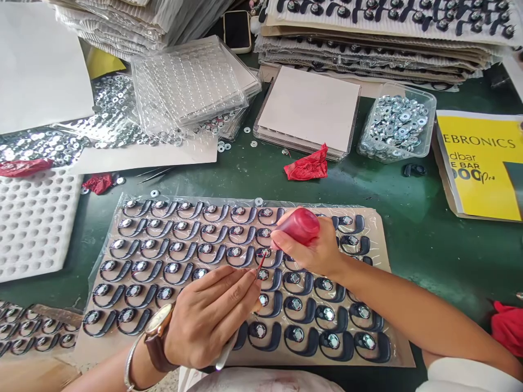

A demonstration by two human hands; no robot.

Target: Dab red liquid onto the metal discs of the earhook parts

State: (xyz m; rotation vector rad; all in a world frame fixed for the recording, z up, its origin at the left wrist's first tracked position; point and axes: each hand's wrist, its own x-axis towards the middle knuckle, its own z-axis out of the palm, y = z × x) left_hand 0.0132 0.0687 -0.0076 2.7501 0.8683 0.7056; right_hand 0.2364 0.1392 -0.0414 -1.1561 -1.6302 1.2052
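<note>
Nearest, toward half past six, the left hand [212, 316] clamps its fingers on a slim metal tool [224, 356]. At two o'clock from it, the right hand [321, 253] wraps its fingers around a red bottle [300, 226]; beneath both, at six o'clock, dark hooked parts [303, 340] lie in rows on a tan sheet [399, 356].

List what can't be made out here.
In the head view:
Middle of the slim silver metal tool: under the left hand.
Far side of the rounded red plastic bottle: behind its body and the right hand.
Time on the round gold-rimmed wristwatch: too small.
Rest of the yellow printed cover: cut off by right edge.
</note>
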